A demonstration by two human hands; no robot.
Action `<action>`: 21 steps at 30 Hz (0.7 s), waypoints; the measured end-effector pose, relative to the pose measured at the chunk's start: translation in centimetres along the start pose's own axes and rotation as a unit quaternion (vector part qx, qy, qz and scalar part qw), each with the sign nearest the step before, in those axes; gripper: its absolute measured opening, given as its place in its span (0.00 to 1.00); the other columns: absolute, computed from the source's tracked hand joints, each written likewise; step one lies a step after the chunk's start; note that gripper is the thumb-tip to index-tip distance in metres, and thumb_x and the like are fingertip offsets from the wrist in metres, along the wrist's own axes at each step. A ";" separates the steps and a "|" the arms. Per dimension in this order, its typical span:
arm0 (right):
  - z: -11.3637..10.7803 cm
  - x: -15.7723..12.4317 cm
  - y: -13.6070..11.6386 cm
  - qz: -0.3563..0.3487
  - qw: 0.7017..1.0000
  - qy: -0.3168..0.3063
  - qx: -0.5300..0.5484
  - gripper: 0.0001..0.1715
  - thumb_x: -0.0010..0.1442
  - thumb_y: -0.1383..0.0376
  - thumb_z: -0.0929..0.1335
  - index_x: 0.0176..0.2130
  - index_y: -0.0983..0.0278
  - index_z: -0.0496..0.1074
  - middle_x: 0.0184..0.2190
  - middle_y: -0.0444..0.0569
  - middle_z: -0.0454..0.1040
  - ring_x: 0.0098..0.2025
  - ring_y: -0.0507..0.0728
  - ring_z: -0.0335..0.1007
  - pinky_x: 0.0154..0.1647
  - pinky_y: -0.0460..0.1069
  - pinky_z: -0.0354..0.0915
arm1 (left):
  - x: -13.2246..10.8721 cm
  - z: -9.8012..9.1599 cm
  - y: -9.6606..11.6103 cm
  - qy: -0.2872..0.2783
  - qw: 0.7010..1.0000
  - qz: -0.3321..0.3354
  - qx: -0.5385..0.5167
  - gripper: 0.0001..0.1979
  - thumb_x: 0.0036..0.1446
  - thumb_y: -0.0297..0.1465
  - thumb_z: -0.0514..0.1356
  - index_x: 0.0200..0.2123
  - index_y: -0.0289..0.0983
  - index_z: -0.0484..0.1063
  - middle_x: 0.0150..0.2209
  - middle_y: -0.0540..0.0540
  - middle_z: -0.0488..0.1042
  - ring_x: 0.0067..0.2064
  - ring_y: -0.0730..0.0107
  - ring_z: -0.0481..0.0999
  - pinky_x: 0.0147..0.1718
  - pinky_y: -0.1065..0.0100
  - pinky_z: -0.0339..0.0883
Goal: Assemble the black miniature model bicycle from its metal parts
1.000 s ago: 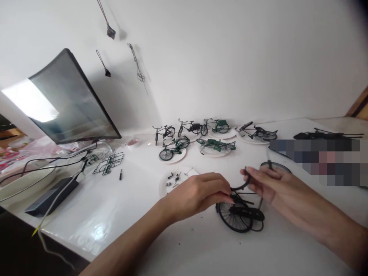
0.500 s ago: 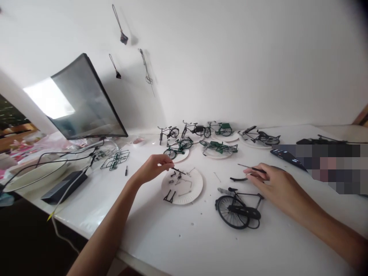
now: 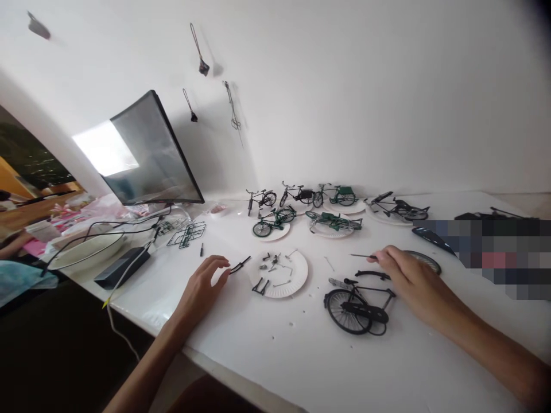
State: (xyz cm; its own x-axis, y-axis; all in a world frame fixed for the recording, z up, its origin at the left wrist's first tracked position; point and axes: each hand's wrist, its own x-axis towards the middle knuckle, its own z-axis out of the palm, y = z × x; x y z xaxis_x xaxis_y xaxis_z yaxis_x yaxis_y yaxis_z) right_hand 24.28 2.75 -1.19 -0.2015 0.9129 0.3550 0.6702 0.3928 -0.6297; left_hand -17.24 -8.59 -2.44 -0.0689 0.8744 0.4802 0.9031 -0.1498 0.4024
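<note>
- The right hand has its grip clamped on a slim screwdriver with a dark handle and thin metal shaft, its tip directed left above the white worktop.
- The left hand is well apart from it, thumb and forefinger at the near end of a narrow black rod-like part; whether this grip pinches the part or merely sits against it, I cannot tell.
- A black model bicycle frame with spoked rear wheel and chain case lies on the worktop, near the right hand and to its left.
- Just beyond the frame lies a curved black strip, its right end close to the right hand.
- A black spoked loose wheel lies behind the right hand, which partly hides it.
- Between the hands sits a round white paper plate with a fluted rim, carrying small metallic and black pieces.
- A thin pale rod lies between plate and screwdriver.
- Toward the wall stand or lie green and black model bicycles, some on white plates.
</note>
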 end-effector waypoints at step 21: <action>-1.0 0.3 0.6 0.001 0.984 0.133 0.115 0.15 0.66 0.51 0.61 0.38 0.58 0.67 0.36 0.49 0.79 0.41 0.61 0.78 0.45 0.56 0.70 | -5.4 -0.1 0.9 -0.100 0.994 0.022 0.049 0.07 0.38 0.20 0.46 0.21 0.38 0.52 0.18 0.54 0.51 0.22 0.75 0.51 0.25 0.70 0.46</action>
State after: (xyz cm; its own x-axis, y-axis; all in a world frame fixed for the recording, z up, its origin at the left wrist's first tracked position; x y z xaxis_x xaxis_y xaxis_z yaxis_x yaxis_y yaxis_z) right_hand 25.33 3.14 -0.74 0.0149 0.8645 0.5025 0.4848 0.4333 -0.7598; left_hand -16.15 -13.47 -4.57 0.0487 0.9433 0.3285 0.9407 -0.1539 0.3023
